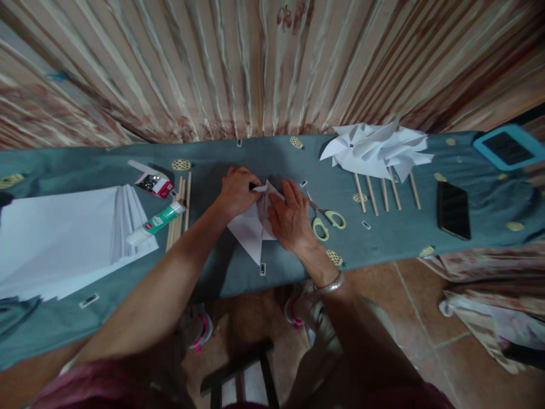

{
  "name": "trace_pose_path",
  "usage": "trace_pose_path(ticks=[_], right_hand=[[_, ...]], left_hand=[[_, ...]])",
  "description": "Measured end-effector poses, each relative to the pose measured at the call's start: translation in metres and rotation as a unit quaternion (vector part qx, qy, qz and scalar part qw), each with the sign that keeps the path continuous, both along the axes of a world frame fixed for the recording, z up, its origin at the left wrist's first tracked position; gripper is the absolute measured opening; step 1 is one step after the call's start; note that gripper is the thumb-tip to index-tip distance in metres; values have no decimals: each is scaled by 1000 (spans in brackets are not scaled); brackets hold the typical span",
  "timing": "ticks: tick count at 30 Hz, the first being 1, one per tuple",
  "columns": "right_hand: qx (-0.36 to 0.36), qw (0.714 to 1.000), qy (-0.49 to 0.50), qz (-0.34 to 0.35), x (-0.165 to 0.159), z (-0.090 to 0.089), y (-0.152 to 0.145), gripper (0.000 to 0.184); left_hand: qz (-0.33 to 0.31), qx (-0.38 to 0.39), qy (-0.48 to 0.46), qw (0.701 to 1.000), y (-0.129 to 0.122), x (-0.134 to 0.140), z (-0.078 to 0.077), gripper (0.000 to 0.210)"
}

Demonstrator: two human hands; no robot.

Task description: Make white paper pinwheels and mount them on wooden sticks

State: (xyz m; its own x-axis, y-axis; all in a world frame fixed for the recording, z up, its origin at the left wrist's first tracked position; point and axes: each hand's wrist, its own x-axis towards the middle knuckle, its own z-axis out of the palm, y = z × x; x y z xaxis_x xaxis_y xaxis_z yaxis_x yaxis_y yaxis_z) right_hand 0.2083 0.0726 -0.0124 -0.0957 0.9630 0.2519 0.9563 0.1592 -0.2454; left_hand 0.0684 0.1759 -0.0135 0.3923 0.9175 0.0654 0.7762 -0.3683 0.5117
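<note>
A partly folded white paper pinwheel [251,236] lies on the cloth in front of me, its cut corners bent toward the middle. My left hand [238,192] is closed at its upper left, with a small dark, pen-like thing [254,186] showing at the fingers; its kind is unclear. From the right, my right hand [293,218] holds the folded paper down, thumb and fingers on its flaps. Just beyond that hand lie scissors [326,220] with light green handles, their blades partly apart.
To the left are a paper stack [59,227], a glue tube [157,222], wooden sticks [188,201] and an opened small red-and-white box [155,183]. Finished pinwheels [378,150] on sticks, a phone [453,210] and a blue-framed device [511,146] lie right. A curtain [238,68] hangs behind.
</note>
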Motion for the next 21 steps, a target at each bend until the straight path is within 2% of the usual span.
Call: trace_pose_path(ticks=[6, 9, 13, 15, 21], right_hand=[[-18, 1000, 1, 1, 0, 1, 0, 34], [-25, 1000, 6, 0, 1, 2, 0, 35], [-28, 1000, 11, 4, 1, 3, 0, 35], [-38, 999, 10, 2, 2, 4, 1, 36], [-37, 999, 12, 3, 3, 4, 0, 36]], left_hand=[[0, 14, -82, 997, -10, -8, 4, 11], [-15, 64, -105, 992, -22, -14, 9, 14], [-72, 157, -85, 981, -40, -22, 9, 17], [-78, 192, -72, 976, -48, -26, 6, 20], [-83, 236, -45, 967, -64, -30, -4, 25]])
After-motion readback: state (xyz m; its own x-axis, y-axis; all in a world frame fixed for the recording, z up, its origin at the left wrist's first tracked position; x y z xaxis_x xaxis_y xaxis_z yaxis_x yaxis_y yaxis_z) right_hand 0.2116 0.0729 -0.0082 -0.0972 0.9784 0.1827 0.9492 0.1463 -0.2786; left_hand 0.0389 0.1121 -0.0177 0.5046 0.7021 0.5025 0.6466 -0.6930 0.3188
